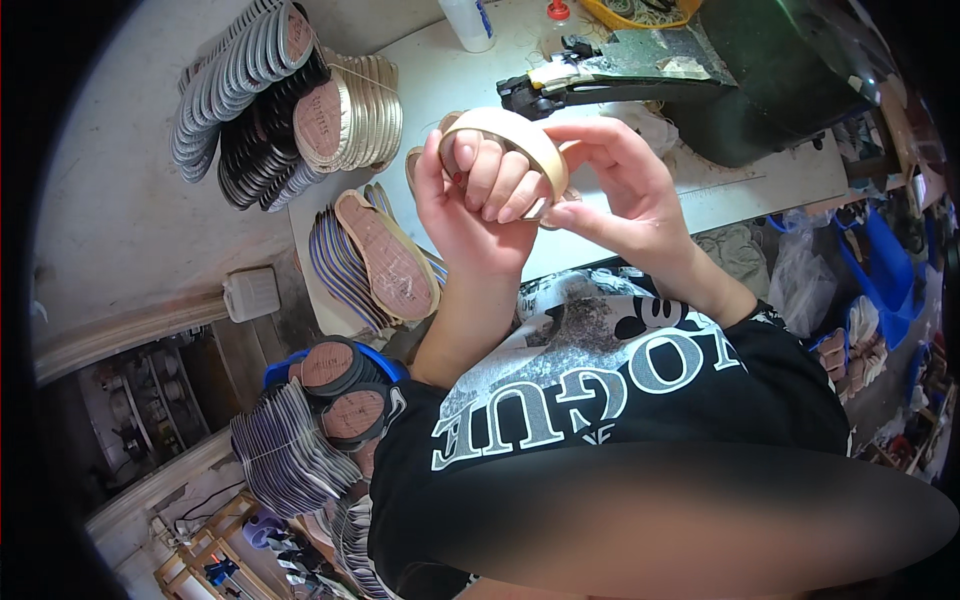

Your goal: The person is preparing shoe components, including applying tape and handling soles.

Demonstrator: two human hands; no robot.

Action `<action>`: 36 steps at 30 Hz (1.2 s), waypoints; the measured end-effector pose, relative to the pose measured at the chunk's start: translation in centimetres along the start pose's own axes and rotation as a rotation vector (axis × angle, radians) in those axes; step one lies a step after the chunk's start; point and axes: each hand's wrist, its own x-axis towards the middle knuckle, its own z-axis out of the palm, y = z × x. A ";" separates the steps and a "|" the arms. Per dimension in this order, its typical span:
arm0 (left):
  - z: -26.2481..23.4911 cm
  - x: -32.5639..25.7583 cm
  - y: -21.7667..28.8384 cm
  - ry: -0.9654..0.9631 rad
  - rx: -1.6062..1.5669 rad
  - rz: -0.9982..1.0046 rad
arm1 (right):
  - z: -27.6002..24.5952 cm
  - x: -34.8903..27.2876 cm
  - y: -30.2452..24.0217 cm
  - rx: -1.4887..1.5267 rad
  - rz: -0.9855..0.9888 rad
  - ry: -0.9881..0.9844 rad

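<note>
surface [450, 90]: white, worn | left edge: fanned stack of flat shoe soles with purple rims [375, 260] | far edge: white plastic bottle [468, 22], small red-capped bottle [557, 18], yellow basket [640, 12] | right: dark machine [700, 80] on top

One tape roll [520, 140], two hands: left hand [470, 205], right hand [625, 185]. Two bottles [468, 22] at the table's far edge. Five insole stacks [375, 255] (individual soles too many to count).

Fanned insole stacks [350, 110], white bottle [468, 22], black machine [780, 70]
</note>
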 end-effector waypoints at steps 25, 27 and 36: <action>2.0 -1.8 -1.0 -0.180 1.764 0.675 | -0.9 -0.6 0.3 -0.335 -0.210 0.046; 2.3 -2.3 -2.1 0.054 1.386 0.441 | -0.7 -0.6 0.5 -0.330 -0.222 0.055; 2.0 -2.5 -1.3 -0.142 1.684 0.487 | -1.2 1.4 -2.1 -0.562 -0.397 0.159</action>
